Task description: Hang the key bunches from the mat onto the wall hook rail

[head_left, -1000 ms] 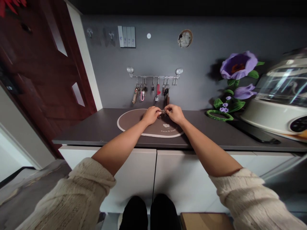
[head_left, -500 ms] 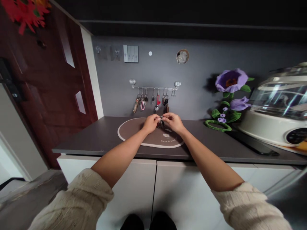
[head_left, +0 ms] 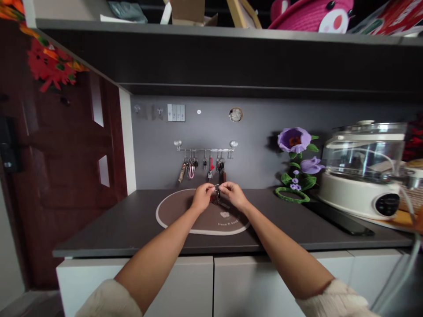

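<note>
My left hand (head_left: 202, 197) and my right hand (head_left: 231, 195) meet above a brown oval mat (head_left: 178, 215) on the dark countertop (head_left: 125, 229). Both hands are closed in a pinch on a small bunch of keys (head_left: 217, 195) held between them, its metal ring at the fingertips. Just behind the hands, a chrome rail (head_left: 205, 150) on the grey wall carries several hanging key bunches (head_left: 190, 169).
A purple knitted flower (head_left: 295, 154) stands to the right, then a white appliance with a clear lid (head_left: 361, 176). A dark red door (head_left: 59, 176) is on the left. A shelf (head_left: 211, 35) with boxes runs overhead. White cabinet doors (head_left: 211, 286) lie below the counter.
The camera has tilted upward, bringing the overhead shelf into view. Both hands stay pinched together on the keys above the mat, hardly moving.
</note>
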`<state>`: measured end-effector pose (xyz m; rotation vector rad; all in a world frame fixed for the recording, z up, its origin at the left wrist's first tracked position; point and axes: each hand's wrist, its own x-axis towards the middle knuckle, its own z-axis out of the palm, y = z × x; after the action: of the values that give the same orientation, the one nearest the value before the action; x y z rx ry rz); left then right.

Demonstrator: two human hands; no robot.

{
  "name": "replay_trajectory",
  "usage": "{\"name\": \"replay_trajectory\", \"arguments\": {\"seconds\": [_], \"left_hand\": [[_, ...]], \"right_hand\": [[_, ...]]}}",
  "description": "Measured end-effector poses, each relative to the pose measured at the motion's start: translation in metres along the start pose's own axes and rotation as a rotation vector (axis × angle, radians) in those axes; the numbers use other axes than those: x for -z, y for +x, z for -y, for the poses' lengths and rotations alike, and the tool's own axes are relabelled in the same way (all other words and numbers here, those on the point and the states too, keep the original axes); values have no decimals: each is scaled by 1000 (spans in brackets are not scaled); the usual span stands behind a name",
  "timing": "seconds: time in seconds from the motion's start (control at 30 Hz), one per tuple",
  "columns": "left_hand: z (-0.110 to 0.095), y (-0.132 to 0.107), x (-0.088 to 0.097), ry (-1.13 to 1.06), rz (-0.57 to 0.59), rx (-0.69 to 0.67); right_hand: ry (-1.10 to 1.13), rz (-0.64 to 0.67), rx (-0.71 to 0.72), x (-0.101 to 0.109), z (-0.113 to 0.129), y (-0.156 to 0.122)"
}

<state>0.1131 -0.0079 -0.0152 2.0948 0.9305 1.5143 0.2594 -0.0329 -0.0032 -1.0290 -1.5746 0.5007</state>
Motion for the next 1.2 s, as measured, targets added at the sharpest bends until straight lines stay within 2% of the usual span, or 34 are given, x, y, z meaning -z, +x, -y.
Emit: {"name": "replay_trajectory", "arguments": {"seconds": [0.23,0.37,0.5,0.73,0.93,1.2], "left_hand": [[6,0,-1,61,-4,-37],[6,-2,-1,133,10,-56],[5,-3,-1,167,11,-42],[6,-4,0,205,1,-49],[9,-3,-1,220,-17,-46],[14,-2,-1,215,-37,-31]], "right_hand": [[260,-55,-117,4,8,6],[315,-100,-142,14,18,21],[340,-155,-161,23,24,43],[406,-396,-267,31,31,83],[390,-564,-315,34,25,110],[337,-627,-358,27,14,128]]}}
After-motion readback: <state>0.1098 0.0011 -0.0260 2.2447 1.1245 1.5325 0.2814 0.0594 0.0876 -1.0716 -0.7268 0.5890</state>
